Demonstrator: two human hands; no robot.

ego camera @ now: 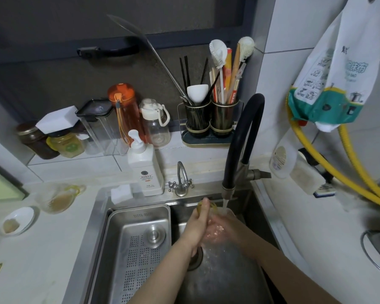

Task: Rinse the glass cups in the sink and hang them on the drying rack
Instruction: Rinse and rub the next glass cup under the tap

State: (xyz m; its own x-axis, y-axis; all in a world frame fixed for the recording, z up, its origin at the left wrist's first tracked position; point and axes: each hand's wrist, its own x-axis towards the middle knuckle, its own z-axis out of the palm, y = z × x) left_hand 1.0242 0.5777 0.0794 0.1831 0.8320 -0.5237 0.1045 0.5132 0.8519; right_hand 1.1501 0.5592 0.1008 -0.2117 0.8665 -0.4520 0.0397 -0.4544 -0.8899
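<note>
Water runs from the black faucet (pixel 228 189) into the steel sink (pixel 235 277). Under the stream both hands hold a clear glass cup (pixel 225 212) with a yellow handle. My left hand (pixel 199 222) grips it from the left, thumb up near the handle. My right hand (pixel 217 231) shows through the wet glass, fingers wrapped on or inside the cup. A second glass cup (pixel 55 199) with a yellow handle and brownish liquid stands on the counter left of the sink. No drying rack is in view.
A perforated steel tray (pixel 138 244) fills the sink's left half. A soap pump bottle (pixel 145 170), a small tap (pixel 181 181) and a sponge (pixel 121 193) stand behind it. A small white dish (pixel 18 220) lies on the left counter. Jars, bottles and utensil holders (pixel 211 121) line the ledge.
</note>
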